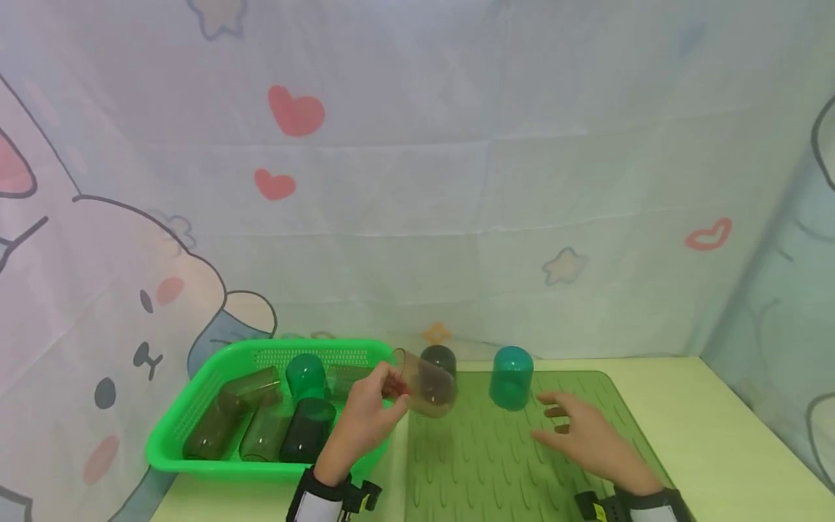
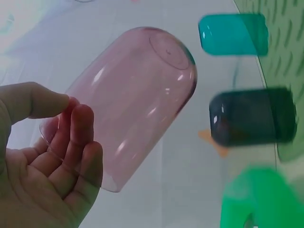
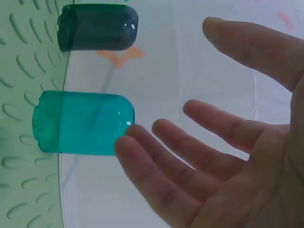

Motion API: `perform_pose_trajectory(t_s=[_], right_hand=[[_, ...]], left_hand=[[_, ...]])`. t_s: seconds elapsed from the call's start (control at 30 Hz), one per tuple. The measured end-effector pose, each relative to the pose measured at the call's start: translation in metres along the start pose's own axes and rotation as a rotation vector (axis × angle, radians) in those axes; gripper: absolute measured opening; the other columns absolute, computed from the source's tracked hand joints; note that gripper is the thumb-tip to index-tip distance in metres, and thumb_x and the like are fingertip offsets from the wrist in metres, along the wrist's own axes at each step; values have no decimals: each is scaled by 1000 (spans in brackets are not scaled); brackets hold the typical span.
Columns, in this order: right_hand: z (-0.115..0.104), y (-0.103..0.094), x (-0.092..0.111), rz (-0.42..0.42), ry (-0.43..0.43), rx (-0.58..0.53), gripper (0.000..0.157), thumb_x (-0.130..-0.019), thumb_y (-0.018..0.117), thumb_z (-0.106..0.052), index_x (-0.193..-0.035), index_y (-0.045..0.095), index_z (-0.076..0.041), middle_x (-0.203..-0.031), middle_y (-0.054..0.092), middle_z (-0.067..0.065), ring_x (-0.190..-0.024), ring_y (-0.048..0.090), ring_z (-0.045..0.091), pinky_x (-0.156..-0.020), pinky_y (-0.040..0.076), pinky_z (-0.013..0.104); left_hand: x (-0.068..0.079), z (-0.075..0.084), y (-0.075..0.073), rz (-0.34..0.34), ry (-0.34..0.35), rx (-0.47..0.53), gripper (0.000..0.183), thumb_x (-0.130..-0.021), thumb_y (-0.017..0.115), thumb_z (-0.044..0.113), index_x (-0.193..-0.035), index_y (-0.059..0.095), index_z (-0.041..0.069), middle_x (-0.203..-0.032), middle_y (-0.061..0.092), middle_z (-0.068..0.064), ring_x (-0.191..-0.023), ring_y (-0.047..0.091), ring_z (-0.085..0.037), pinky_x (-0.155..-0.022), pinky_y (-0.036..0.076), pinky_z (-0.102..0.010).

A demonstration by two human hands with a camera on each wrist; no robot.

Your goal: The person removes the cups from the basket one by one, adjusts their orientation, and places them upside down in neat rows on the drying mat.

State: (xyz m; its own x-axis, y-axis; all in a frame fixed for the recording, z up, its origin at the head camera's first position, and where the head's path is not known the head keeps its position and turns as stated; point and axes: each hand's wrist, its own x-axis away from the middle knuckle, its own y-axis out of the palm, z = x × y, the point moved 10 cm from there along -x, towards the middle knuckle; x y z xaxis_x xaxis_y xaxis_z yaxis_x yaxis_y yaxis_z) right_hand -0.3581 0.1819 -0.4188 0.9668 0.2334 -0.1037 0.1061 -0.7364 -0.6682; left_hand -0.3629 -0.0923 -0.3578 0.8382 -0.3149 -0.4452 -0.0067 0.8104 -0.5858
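My left hand [image 1: 370, 415] pinches the rim of a clear pinkish plastic cup [image 1: 424, 384], its base tilted away toward the right. In the left wrist view thumb and fingers grip the pink cup [image 2: 133, 95] at its open end. My right hand [image 1: 587, 437] hovers above the green mat, fingers spread and holding nothing. Left of it, a teal cup [image 1: 512, 378] stands upside down on the mat. A dark grey cup [image 1: 442, 357], also upside down, is partly hidden behind the pink one. Both show in the right wrist view, the teal cup [image 3: 85, 123] nearer the fingers.
A bright green plastic basket [image 1: 163, 442] at the left holds several cups lying about, among them a teal cup [image 1: 305, 375] and a dark cup [image 1: 309, 431]. The ridged green mat [image 1: 483, 471] lies on a pale yellow table [image 1: 724, 413]. A patterned cloth hangs behind.
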Motion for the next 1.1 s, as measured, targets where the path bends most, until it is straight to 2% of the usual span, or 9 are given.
perform_pose_trajectory(t_s=[0.1,0.27,0.4,0.53,0.63,0.83,1.0,1.1], right_hand=[[-6,2,-1,25,-21,-31,68,-82,74,-34,-134,46,0,-132,48,23,-108,57,36,-82,53,41],[-22,3,-1,73,-128,-112,71,-82,76,-26,-137,41,-1,-133,46,23,-113,53,37,-83,53,37],[-31,6,0,92,-183,-167,75,-82,76,-27,-140,36,-2,-135,44,22,-115,52,38,-85,53,34],[-38,10,-1,111,-225,-189,78,-80,78,-28,-141,35,-4,-137,41,21,-117,50,39,-86,52,33],[-44,15,-3,117,-262,-186,80,-78,79,-29,-142,35,-7,-138,40,18,-118,49,37,-89,51,35],[-48,15,-3,169,-317,-206,77,-82,77,-24,-142,32,-8,-138,40,16,-120,47,34,-92,48,43],[-47,15,1,189,-318,-284,72,-83,75,-17,-141,34,-8,-139,41,16,-122,47,34,-93,47,37],[-47,17,2,185,-311,-306,69,-84,74,-16,-140,35,-7,-136,44,17,-120,48,34,-92,48,35]], left_hand=[[-1,2,10,21,-9,80,13,-91,61,6,-100,54,10,-90,62,0,-83,60,-13,-75,51,-30],[-2,7,24,42,-27,204,16,-90,63,4,-102,54,7,-92,63,0,-84,60,-15,-77,50,-30],[-3,12,35,20,-40,293,17,-90,63,4,-103,53,4,-94,63,-3,-86,60,-17,-78,49,-30],[-3,19,47,-10,-36,317,17,-89,63,2,-103,53,3,-94,64,-5,-86,61,-17,-77,50,-29],[-3,20,53,-9,-34,312,18,-88,63,2,-103,53,3,-94,65,-5,-86,61,-17,-77,51,-28],[-5,18,64,-12,-126,471,19,-89,63,5,-105,52,1,-95,64,-6,-91,58,-18,-81,47,-31],[-3,18,75,-27,-183,614,20,-90,61,3,-106,50,-3,-97,63,-10,-93,58,-19,-82,48,-30],[-2,18,82,-57,-205,655,20,-91,60,5,-107,50,-2,-99,63,-10,-94,59,-19,-83,48,-30]])
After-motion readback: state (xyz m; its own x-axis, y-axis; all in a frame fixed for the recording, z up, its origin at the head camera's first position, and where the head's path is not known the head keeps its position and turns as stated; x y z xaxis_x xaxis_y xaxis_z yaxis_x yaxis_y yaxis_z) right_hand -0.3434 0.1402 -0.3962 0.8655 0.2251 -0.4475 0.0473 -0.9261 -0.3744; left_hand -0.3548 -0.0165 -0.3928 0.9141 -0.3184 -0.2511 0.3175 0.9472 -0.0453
